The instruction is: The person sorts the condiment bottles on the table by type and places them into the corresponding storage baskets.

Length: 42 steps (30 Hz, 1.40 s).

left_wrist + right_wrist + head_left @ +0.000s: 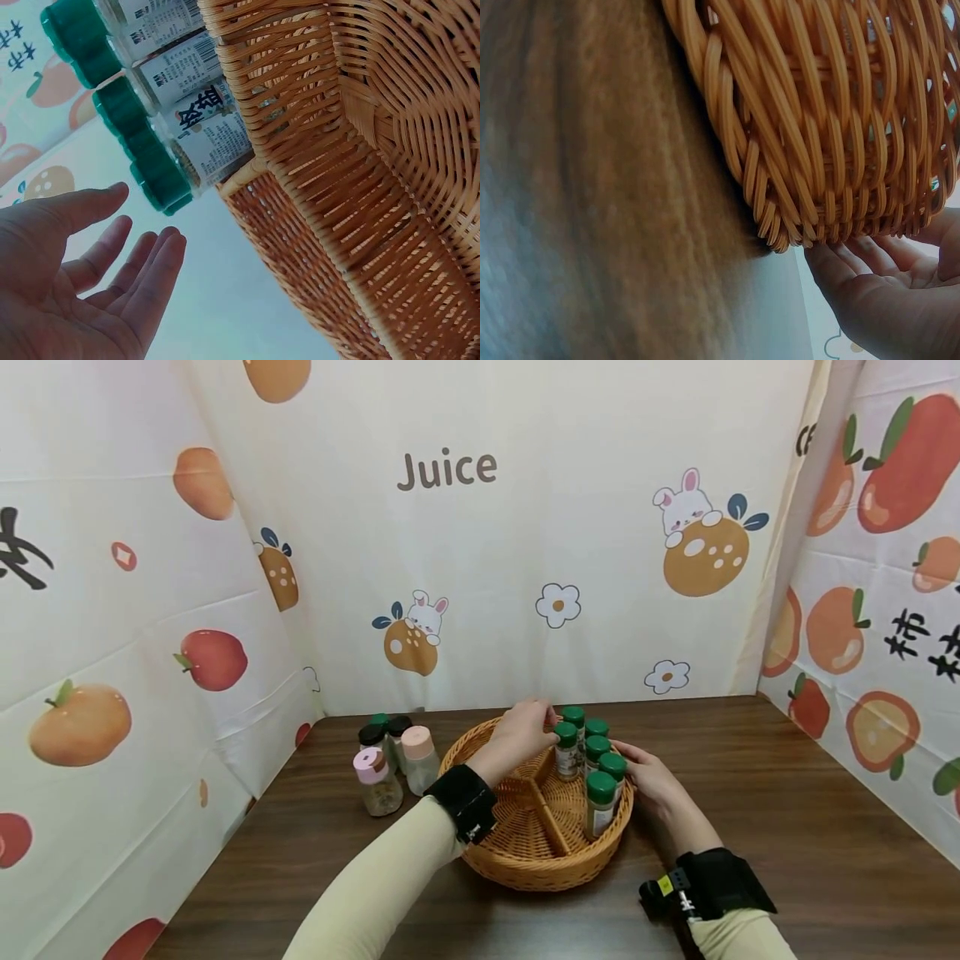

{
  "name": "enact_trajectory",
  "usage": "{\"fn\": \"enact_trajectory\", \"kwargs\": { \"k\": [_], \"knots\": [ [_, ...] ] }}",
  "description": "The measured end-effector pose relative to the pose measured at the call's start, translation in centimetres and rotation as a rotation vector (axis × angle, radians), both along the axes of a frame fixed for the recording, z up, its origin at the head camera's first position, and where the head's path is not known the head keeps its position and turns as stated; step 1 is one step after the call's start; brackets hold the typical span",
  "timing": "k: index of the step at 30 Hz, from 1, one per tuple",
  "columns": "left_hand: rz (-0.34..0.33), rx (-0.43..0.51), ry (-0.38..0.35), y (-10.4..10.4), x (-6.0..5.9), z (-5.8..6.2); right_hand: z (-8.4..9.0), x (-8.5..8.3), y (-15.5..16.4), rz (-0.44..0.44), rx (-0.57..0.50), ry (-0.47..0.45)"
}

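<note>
Six green-capped jars [600,814] stand upright in the right-hand compartment of a round wicker basket [543,875], which has woven dividers. The left hand [523,733] is over the back of the basket, just beside those caps; its thumb and fingers are spread, holding nothing. The right hand [656,783] is at the basket's right side, its fingers extended and touching the outer wall, not clenched. Left of the basket, a group of other jars [382,793] has pink, peach, black and green caps. Beneath the basket is a brown wooden table [750,777]; behind it hangs pale cloth [570,518] printed "Juice", with rabbits and fruit.
</note>
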<state>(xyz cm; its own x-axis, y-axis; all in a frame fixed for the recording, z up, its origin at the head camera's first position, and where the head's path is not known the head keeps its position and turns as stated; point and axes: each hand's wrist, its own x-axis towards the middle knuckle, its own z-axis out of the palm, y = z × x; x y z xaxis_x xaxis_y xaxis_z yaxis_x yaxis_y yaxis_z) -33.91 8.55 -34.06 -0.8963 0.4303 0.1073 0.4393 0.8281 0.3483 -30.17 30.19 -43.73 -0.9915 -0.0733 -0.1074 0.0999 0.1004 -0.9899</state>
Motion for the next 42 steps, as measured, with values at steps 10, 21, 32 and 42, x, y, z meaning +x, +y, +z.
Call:
{"fn": "enact_trajectory", "kwargs": {
  "k": [10, 21, 32, 42],
  "knots": [
    [-0.039, 0.096, -0.027, -3.3, 0.3, 1.9, -0.1, -0.1, 0.2, 0.005, -0.017, -0.003],
    [-0.007, 0.217, -0.011, -10.0, 0.9, 4.3, 0.1, 0.1, 0.2, -0.007, 0.017, -0.005],
    [0.122, 0.132, -0.005, -17.4, 1.0, 4.4, 0.1, 0.1, -0.1, -0.002, 0.007, 0.002],
    [0.202, 0.087, 0.018, -22.2, 0.6, 3.3, -0.1, 0.1, 0.0, -0.003, 0.004, -0.008]
  ]
}}
